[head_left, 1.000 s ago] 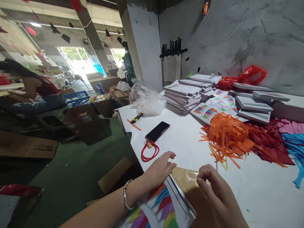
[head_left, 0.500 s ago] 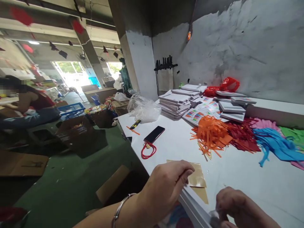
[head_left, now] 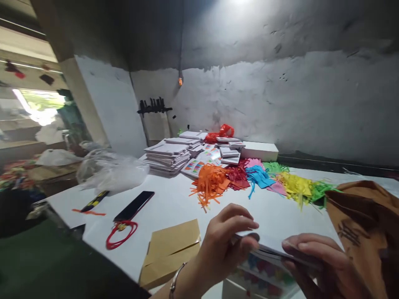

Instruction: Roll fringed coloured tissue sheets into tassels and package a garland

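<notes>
In the head view, my left hand, with a silver bangle at the wrist, is closed on the left edge of some white-edged printed cards. My right hand grips the same cards from the right, thumb below and fingers on top. Colourful pennant shapes show on their lower, front-facing side, which is blurred. How many cards there are I cannot tell. Left of my left hand, brown kraft envelopes lie on the white table.
A phone with a red cord and a yellow-black cutter lie at left. Behind are a clear plastic bag, stacked white cards and bundles of coloured tassels. A brown bag stands at right.
The view has turned right, bringing the brown bag and yellow tassels in. My right hand, apart and blurred before, now grips the cards, which have lifted away from the envelopes.
</notes>
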`<state>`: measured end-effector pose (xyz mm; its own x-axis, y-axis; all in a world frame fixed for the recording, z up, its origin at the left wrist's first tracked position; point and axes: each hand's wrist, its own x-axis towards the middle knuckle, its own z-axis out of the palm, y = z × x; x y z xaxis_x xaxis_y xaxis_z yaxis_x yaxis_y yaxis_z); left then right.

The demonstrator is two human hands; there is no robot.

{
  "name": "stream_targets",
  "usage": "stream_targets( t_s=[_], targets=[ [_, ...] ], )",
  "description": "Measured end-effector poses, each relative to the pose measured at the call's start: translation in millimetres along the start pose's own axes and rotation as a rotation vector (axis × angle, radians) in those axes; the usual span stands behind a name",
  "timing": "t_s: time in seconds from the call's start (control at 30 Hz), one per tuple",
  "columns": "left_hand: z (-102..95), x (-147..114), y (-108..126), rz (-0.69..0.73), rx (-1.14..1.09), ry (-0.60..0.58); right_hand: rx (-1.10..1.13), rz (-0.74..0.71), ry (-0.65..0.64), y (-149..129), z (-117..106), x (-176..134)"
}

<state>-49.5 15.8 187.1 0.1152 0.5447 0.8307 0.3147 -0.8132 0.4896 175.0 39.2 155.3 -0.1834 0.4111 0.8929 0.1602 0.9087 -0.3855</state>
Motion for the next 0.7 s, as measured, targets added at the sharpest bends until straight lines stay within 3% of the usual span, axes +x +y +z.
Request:
stream_targets(
  t_s=[0.1, 0.23, 0.37, 0.5, 0.7],
  targets=[
    [4.7, -2, -13, 0.103, -0.009, -0.138, 0.009, 0.033, -0.050, 3, -7, -3],
    [-2.6, 7, -9, 0.146, 0.062, -0.220, 0.013, 0.047, -0.039, 5, -6, -4],
    [-5.6, 12, -6, 0.081, 0.068, -0.241, 0.004, 0.068, -0.081, 2, -4, 10],
    [-3.0, 11, -10, 0.069, 0.060, -0.207, 0.002, 0.073, -0.114, -10, -17, 42],
    [0.1, 16, -15, 0.046, 0.042, -0.185, -0.183, 0.073, -0.505, -21, -26, 70]
  ],
)
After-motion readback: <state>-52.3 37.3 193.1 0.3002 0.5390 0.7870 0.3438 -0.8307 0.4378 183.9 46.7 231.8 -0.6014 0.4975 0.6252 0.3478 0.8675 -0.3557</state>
